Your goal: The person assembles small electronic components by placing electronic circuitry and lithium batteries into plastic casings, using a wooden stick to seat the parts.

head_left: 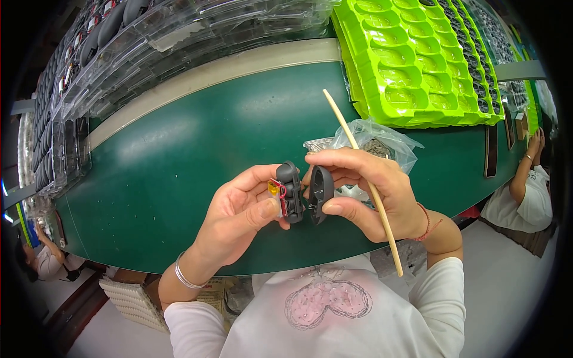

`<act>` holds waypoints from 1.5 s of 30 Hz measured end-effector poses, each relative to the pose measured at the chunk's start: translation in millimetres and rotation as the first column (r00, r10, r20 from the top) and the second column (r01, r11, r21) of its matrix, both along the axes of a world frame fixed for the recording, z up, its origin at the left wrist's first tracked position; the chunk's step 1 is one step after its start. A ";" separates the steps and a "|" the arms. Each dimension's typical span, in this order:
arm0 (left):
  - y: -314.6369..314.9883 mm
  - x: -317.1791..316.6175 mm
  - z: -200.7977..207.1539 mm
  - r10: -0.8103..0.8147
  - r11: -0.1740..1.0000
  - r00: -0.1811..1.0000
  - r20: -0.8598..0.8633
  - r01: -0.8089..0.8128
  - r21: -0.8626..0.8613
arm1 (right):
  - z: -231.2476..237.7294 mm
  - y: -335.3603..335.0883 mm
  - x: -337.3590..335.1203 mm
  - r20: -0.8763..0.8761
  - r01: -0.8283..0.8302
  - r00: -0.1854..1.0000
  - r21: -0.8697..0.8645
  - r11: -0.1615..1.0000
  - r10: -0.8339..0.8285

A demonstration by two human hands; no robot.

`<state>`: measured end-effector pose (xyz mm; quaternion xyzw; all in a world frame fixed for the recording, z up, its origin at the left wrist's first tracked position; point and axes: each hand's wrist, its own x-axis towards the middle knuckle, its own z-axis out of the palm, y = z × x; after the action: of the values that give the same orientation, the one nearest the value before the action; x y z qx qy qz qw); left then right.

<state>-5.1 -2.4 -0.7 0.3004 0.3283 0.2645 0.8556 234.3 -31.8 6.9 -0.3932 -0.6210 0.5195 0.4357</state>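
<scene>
Between the fingers of my left hand (236,212) is a small black earbud case body (290,191), with a red circuit board, red wire and a yellow-taped part showing on its left side. My right hand (373,188) grips a black oval case lid (321,194), its hollow side turned partly toward me. A narrow gap separates the lid from the body. A thin pale wooden stick (364,161) also rests in my right hand, slanting past the fingers, one end above the table and the other near my shirt. Both hands are raised over the green table.
Clear plastic bags (382,143) with small metal parts lie behind my right hand. A bright green moulded tray (412,65) with black pieces on its right side stands at the back right. Stacked clear trays (173,53) of dark parts line the back left. Other people sit at both sides.
</scene>
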 end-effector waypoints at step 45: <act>-7.8 3.3 -14.1 0.056 0.983 0.991 0.120 -0.075 0.165 | 7.2 -6.3 3.1 0.153 -0.026 0.988 0.060 0.998 0.017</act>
<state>-1.9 -10.1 -14.8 0.3455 0.2647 0.3363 0.8351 237.4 -38.1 14.2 -0.4113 -0.6725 0.4732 0.3934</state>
